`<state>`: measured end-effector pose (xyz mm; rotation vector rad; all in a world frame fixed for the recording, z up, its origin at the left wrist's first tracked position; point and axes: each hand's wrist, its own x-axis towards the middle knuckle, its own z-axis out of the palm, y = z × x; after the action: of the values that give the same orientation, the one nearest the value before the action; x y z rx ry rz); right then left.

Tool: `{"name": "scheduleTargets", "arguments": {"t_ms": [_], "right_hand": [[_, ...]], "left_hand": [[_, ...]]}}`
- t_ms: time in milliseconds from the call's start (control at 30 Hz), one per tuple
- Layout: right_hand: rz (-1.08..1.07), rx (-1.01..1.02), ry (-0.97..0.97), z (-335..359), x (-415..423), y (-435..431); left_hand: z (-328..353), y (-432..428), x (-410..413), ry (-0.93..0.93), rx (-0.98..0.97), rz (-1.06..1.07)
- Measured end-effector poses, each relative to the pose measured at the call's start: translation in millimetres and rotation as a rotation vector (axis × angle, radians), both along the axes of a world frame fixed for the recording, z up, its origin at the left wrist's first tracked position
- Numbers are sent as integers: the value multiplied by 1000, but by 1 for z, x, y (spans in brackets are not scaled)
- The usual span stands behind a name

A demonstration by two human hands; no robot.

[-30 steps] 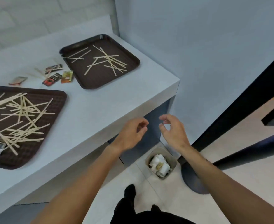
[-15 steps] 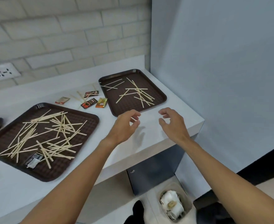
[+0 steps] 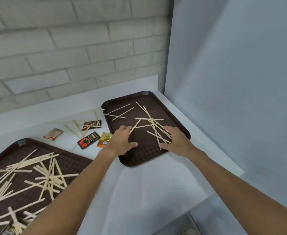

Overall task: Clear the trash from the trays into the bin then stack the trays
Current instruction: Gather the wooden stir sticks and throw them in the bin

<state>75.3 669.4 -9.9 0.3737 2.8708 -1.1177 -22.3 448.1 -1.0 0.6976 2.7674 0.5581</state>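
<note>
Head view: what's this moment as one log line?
phase: clearing far tray | left hand: open, over tray | right hand: open, over wooden sticks | near tray: strewn with sticks

Soft, even indoor light; faint shadows, slight blur, wide-angle bending at edges.

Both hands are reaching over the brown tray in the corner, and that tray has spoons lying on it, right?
Not quite. The head view shows the left hand and the right hand reaching over the brown tray in the corner, but thin wooden sticks are lying on it, not spoons.
</note>
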Motion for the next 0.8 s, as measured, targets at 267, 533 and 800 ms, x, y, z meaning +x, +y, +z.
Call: {"name": "scheduleTargets", "arguments": {"t_ms": [267,533,800], "right_hand": [[143,171,-186,-10,-69,16],[139,225,-154,-24,-112,21],[67,-9,161,-48,-113,3]], "left_hand": [[-24,3,-93,-8,-251,-74],[-30,-2,-157,9,-379,-44],[-43,40,-142,-127,-213,-93]]}}
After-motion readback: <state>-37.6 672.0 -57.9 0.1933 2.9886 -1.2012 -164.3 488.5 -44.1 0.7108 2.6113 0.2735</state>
